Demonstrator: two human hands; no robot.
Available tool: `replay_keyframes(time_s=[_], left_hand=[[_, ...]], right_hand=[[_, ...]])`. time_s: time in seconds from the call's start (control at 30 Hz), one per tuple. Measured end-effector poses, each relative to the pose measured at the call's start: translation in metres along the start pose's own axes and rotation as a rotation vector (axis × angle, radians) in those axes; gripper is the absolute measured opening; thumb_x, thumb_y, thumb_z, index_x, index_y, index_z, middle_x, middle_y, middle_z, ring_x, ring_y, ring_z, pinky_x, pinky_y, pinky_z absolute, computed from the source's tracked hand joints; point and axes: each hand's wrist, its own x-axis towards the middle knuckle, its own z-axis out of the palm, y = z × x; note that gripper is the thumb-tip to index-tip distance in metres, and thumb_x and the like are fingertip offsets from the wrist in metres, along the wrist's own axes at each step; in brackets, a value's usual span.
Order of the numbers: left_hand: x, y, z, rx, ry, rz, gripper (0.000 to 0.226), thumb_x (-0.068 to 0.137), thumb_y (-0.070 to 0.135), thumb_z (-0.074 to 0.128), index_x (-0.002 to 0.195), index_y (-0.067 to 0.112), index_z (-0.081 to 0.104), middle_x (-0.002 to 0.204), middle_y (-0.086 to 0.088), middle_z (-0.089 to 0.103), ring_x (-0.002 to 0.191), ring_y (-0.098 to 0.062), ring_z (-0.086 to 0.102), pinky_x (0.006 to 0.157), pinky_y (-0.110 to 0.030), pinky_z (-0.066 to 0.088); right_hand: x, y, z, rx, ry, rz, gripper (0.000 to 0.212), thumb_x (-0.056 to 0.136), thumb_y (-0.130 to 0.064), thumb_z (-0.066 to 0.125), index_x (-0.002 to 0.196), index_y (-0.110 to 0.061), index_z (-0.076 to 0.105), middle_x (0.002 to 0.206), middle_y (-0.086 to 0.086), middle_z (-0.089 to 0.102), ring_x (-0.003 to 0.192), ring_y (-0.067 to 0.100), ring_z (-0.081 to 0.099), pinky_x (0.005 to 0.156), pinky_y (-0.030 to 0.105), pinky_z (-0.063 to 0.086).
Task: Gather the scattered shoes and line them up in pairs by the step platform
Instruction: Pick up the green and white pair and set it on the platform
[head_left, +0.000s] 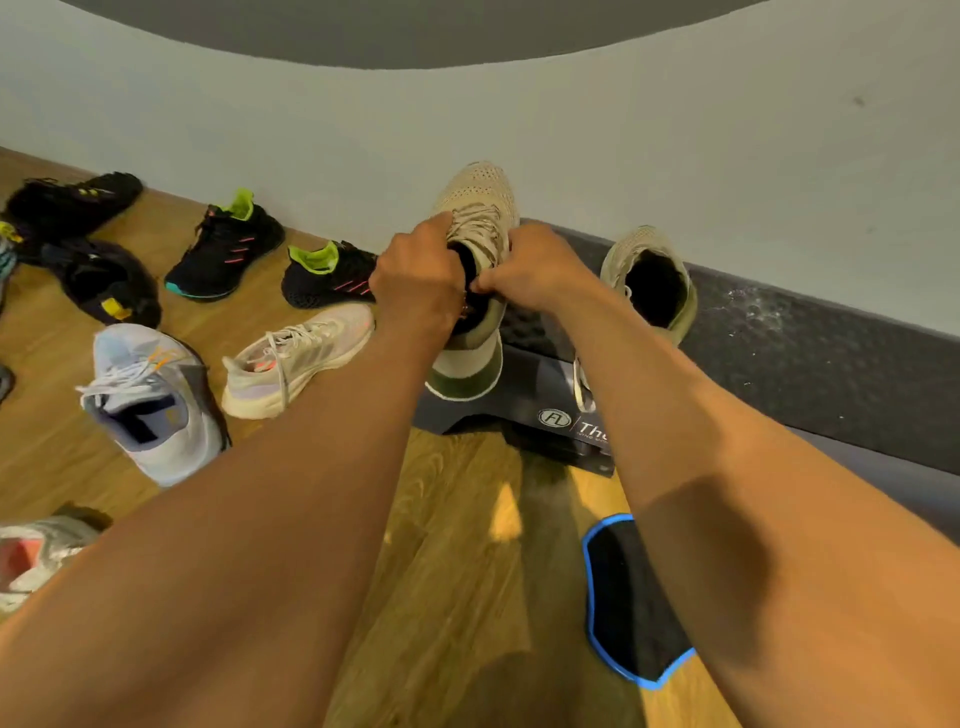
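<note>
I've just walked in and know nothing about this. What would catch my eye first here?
In the middle, the left hand and right hand grip a tan shoe at its opening, over the dark step platform by the wall. Its matching shoe sits on the platform just to the right. Other shoes lie scattered on the wooden floor to the left, the black shoes with neon-green trim standing out most.

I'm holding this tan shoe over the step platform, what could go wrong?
The tan shoe, gripped by left hand and right hand, seems to have its heel past the step platform's front edge; set down so, it may tip off. The second tan shoe's lace hangs over that edge and might snag.
</note>
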Motion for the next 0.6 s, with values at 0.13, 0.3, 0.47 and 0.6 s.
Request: replay_keyframes(time_s=[0.13, 0.3, 0.47, 0.6], left_hand=[[0.003, 0.038, 0.006, -0.05, -0.04, 0.007, 0.033, 0.091, 0.014, 0.043, 0.119, 0.02, 0.059, 0.112, -0.017, 0.062, 0.104, -0.042, 0.057, 0.072, -0.039, 0.038], [-0.007, 0.061, 0.019, -0.134, -0.088, -0.057, 0.034, 0.096, 0.016, 0.045, 0.126, 0.022, 0.058, 0.119, -0.014, 0.061, 0.109, -0.037, 0.057, 0.084, -0.041, 0.045], [-0.014, 0.056, 0.032, -0.152, -0.13, -0.088, 0.035, 0.098, 0.02, 0.045, 0.132, 0.02, 0.055, 0.125, -0.012, 0.058, 0.114, -0.033, 0.054, 0.089, -0.04, 0.044], [-0.017, 0.051, 0.037, -0.173, -0.087, -0.057, 0.035, 0.099, 0.02, 0.043, 0.133, 0.019, 0.053, 0.128, -0.013, 0.055, 0.115, -0.034, 0.05, 0.088, -0.037, 0.04]], right_hand=[[-0.01, 0.012, -0.03, -0.072, 0.142, 0.002, 0.024, 0.08, -0.021, 0.07, 0.097, -0.01, 0.058, 0.091, 0.004, 0.061, 0.085, 0.022, 0.057, 0.057, 0.025, 0.041], [-0.026, 0.042, -0.08, -0.069, 0.249, 0.072, 0.068, 0.073, -0.045, 0.076, 0.133, -0.024, 0.052, 0.133, -0.001, 0.054, 0.122, 0.023, 0.049, 0.102, 0.044, 0.036], [-0.022, 0.071, -0.063, -0.27, 0.259, 0.422, 0.088, 0.08, -0.049, 0.069, 0.148, -0.021, 0.022, 0.151, 0.011, 0.023, 0.139, 0.039, 0.02, 0.105, 0.065, 0.027], [-0.012, 0.085, -0.035, -0.177, 0.184, 0.554, 0.12, 0.073, -0.04, 0.08, 0.152, -0.02, -0.009, 0.158, 0.015, -0.004, 0.141, 0.049, 0.0, 0.104, 0.067, 0.029]])
